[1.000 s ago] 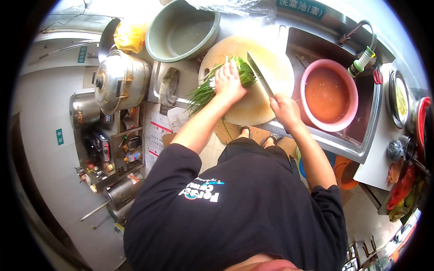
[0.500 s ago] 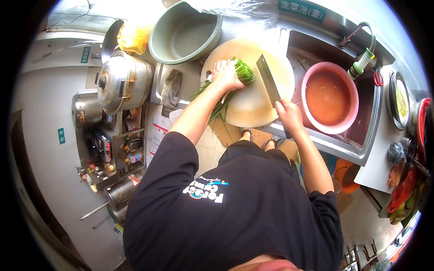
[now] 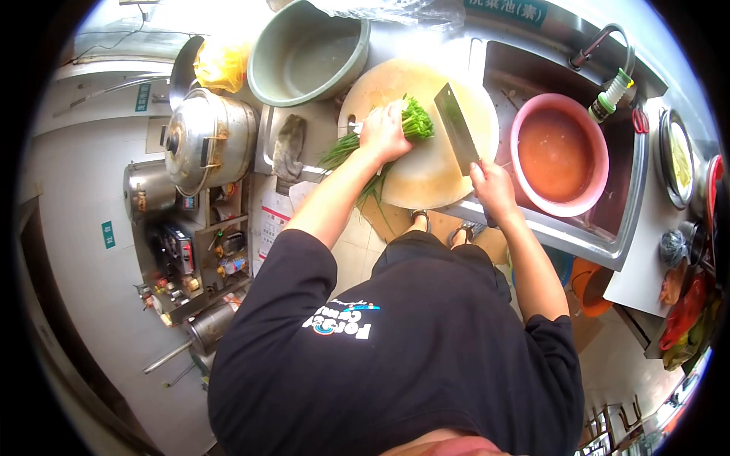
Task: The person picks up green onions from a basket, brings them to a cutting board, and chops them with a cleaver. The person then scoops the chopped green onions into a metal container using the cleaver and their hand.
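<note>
Under my left hand (image 3: 384, 135) is a bunch of green stalks that look like chives or scallions (image 3: 417, 121); the fingers wrap round it and press it to the round cutting board (image 3: 411, 186). Its cut-looking ends point right, and the long leaves trail off the board's lower left edge. My right hand (image 3: 494, 190) grips the handle of a cleaver (image 3: 457, 129). The broad blade is over the right part of the board, a gap away from the stalks; whether it touches the board I cannot tell.
Right of the board, a pink basin (image 3: 559, 156) of reddish-brown water stands in the sink (image 3: 623, 205), near a faucet (image 3: 612, 95). Behind the board is a grey-green tub (image 3: 304, 61). A grey cloth (image 3: 289, 148) lies at left, beside a large metal pot (image 3: 205, 140).
The view has shifted slightly. My left hand still holds the bunch, whose cut-looking ends have turned or spread a little. The cleaver stays to the right of it, almost unmoved.
</note>
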### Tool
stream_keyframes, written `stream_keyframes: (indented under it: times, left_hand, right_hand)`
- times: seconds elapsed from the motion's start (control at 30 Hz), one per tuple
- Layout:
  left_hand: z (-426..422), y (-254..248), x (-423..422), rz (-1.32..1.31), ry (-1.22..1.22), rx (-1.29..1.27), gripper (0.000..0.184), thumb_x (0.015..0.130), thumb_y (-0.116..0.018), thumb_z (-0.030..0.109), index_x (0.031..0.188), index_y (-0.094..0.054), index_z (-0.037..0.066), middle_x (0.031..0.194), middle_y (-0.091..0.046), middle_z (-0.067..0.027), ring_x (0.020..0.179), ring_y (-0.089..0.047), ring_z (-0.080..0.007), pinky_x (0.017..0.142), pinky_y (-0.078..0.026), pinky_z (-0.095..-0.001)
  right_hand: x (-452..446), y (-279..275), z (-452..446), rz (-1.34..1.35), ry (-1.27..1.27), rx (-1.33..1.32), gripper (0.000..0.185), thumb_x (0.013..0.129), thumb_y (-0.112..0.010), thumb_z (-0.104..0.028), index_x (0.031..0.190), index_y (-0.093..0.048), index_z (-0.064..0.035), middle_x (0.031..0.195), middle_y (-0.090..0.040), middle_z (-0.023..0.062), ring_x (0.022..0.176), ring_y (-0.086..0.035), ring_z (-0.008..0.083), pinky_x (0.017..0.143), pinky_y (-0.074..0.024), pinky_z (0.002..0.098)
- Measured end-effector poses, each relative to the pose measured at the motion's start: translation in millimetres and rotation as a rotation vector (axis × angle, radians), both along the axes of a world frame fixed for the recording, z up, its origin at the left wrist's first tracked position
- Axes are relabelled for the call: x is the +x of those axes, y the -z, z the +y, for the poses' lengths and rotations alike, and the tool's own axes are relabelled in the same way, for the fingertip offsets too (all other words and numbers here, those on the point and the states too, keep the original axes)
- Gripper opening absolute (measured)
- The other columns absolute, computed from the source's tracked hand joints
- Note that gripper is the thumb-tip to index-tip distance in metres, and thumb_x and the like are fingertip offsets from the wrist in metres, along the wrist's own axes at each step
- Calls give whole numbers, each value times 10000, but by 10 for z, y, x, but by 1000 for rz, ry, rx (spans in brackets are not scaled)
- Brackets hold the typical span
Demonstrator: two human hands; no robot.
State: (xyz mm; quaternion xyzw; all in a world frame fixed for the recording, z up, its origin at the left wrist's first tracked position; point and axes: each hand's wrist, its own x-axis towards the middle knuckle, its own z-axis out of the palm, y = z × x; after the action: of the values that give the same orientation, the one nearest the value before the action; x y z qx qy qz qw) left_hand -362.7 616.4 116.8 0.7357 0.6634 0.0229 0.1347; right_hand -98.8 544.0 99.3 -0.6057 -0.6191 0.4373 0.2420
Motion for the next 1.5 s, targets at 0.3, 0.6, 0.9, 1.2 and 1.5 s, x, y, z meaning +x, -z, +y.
stream_keyframes:
  times: [0.3,0.6,0.9,1.2,1.5]
  left_hand:
    - [-29,19,85,78,42,-5,723,666,-718,166,1301,-442,-40,1175,-589,-199,1126,-565,-357,994,-447,-409]
    - [-127,-21,305,31,16,-60,663,677,-701,158,1265,-471,-43,1144,-598,-216,1116,-574,-345,987,-448,-417]
    - [38,-122,159,69,-299,-138,895,593,-828,387,1335,-483,26,1272,-542,-224,1264,-464,-375,1074,-387,-414]
    - [103,-306,108,91,-417,-306,1060,565,-855,501,1460,-409,149,1585,-169,-286,1452,-239,-433,1176,-200,-551]
    - [-123,-179,273,89,-338,-83,920,640,-789,417,1433,-425,127,1345,-523,-273,1233,-547,-372,1056,-407,-459]
  right_hand:
    - [-119,-117,-39,-201,-28,159,245,958,-511,-237,905,-595,-14,825,-645,255,812,-622,454,741,-476,540]
    - [-135,-173,-48,-229,-37,142,224,948,-524,-229,913,-588,-17,828,-654,258,810,-630,457,736,-479,546]
    - [-118,-163,13,-250,-69,59,242,950,-514,-232,984,-605,-11,891,-650,265,874,-620,453,768,-469,531]
    - [-109,-92,9,-233,-62,140,237,951,-512,-251,929,-590,-28,846,-657,249,826,-628,456,751,-476,551]
    - [-87,-96,17,-236,-70,149,242,952,-504,-248,913,-581,-22,844,-654,255,826,-628,458,753,-477,550]
